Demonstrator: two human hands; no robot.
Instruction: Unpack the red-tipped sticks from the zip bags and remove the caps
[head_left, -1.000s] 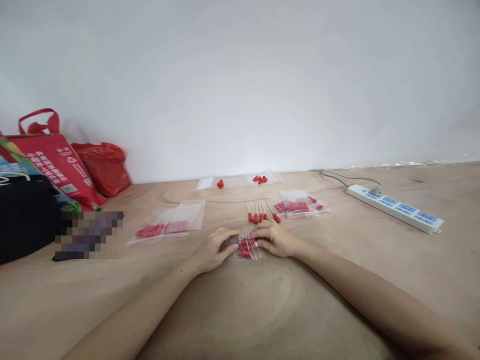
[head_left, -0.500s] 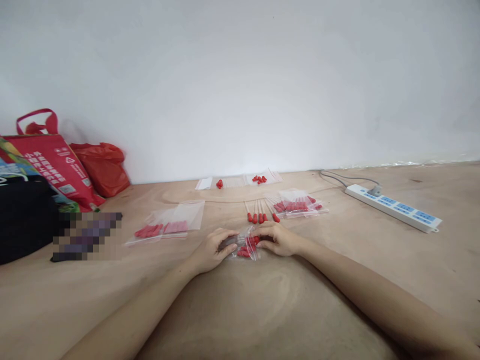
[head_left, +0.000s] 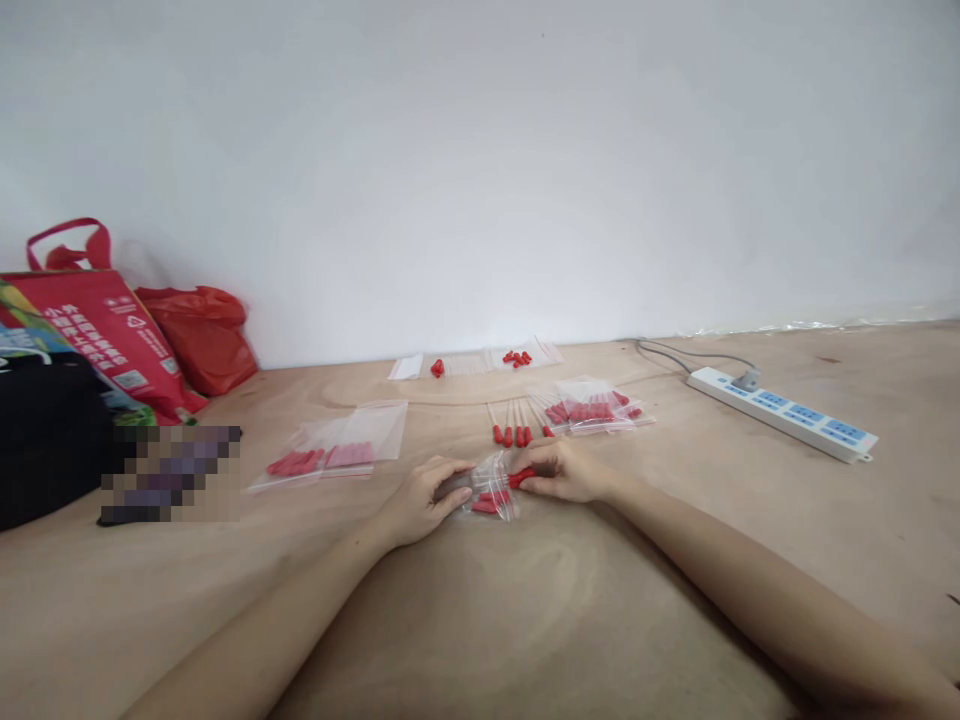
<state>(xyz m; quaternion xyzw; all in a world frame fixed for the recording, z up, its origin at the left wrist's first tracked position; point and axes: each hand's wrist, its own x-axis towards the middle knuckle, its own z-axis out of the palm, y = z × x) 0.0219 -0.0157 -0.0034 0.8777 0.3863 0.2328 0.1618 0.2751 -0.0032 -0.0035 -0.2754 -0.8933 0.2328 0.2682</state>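
My left hand (head_left: pixel 431 498) is closed on the left side of a clear zip bag (head_left: pixel 491 470), thumb below and fingers above. Inside the bag lie droppers with red rubber bulbs (head_left: pixel 486 506). At the bag's right end, my right hand (head_left: pixel 564 472) pinches the red bulb of a dropper (head_left: pixel 520 478), whose glass tube points left into the bag's mouth. Just beyond my right hand, several loose droppers (head_left: pixel 508 435) lie in a row, bulbs toward me. Behind them on the right is a bag of red-bulbed droppers (head_left: pixel 592 410).
More bagged droppers (head_left: pixel 349 453) lie to the left. Near the wall are loose red bulbs (head_left: pixel 517 358), glass tubes (head_left: pixel 466 364) and flat bags. A power strip (head_left: pixel 784 412) with a plugged-in cord lies right. Red bags (head_left: pixel 199 335) and a black bag (head_left: pixel 52 435) stand left.
My right hand has shifted slightly right along the bag's end, and the red bulb in its fingers shows more plainly. My left hand stays on the bag.
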